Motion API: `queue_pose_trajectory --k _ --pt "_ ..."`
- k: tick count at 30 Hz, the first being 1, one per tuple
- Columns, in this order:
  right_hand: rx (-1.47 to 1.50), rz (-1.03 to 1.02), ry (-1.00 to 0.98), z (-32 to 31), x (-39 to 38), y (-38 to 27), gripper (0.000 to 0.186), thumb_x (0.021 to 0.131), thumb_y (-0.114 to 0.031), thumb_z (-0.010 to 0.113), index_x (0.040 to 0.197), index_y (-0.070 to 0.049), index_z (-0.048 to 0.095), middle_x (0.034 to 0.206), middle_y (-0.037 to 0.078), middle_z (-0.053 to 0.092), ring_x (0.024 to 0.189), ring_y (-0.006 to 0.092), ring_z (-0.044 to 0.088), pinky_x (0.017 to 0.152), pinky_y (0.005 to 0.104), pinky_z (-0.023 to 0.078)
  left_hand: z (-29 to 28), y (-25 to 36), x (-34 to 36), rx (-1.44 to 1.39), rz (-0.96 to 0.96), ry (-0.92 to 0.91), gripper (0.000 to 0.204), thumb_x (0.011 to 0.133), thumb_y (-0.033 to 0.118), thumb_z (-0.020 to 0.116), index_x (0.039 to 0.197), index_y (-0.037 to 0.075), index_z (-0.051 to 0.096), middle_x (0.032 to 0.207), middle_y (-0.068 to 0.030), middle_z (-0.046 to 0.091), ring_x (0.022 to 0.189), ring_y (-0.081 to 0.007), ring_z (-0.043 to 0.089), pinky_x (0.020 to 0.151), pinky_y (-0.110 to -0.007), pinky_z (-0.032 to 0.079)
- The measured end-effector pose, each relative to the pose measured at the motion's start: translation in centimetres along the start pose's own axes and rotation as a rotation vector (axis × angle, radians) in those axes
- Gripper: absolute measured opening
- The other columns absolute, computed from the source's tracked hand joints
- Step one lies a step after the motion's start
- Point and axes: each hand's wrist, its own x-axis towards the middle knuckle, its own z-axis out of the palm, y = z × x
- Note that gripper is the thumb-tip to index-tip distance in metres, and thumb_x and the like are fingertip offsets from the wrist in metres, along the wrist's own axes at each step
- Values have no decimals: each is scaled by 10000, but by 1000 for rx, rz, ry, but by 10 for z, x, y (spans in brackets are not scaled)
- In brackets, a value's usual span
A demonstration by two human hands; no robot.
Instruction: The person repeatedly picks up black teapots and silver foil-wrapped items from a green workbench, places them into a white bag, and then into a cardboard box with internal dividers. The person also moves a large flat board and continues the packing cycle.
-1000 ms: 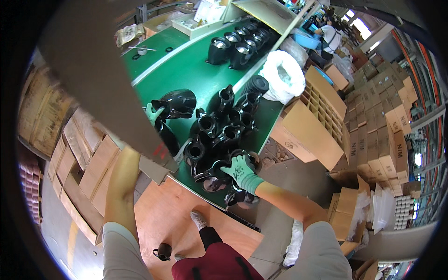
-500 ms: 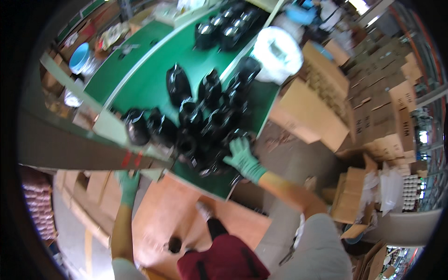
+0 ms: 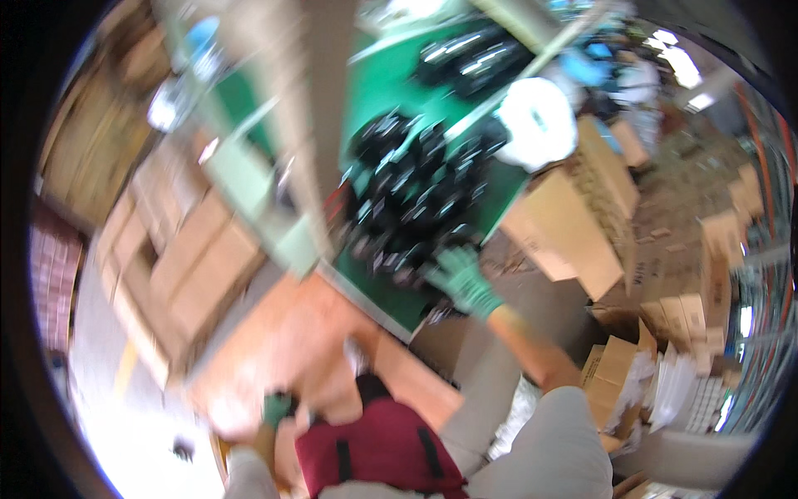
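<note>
The view is motion-blurred. My right hand, in a green glove, has fingers spread over the near end of a cluster of glossy black pitchers on the green worktop. My left hand, also gloved, is low near the plywood floor board, at a small dark object that may be a pitcher; its grip is smeared. Another group of glossy black vessels sits at the worktop's far end. A beige upright post cuts across the worktop at the left.
A white sack and open divided cartons stand right of the worktop. Flattened cardboard lies at left, beside plywood. Stacked boxes fill the right. Another person is at the back right.
My left hand has dropped from beside the worktop's left end to the low dark object. My right hand stays at the pitchers, fingers spread. The whole view has shifted with head movement.
</note>
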Motion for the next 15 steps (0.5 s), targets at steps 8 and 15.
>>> queue_pose_trajectory --k 8,15 --pt "-143 71 101 -3 -97 -90 525 874 -109 599 1383 -72 478 1410 199 473 1247 421 469 1021 472 423 -23 -81 -55 -164 -800 -351 529 786 550 623 1115 142 690 950 -138 704 901 -288 694 802 -449 534" --pt "603 687 17 107 -251 -243 520 951 -379 531 1299 7 527 1284 185 565 1141 323 562 991 458 463 126 -188 -112 -142 -1169 -262 816 811 535 614 1439 82 356 1367 -239 474 1217 -403 528 983 -515 444"
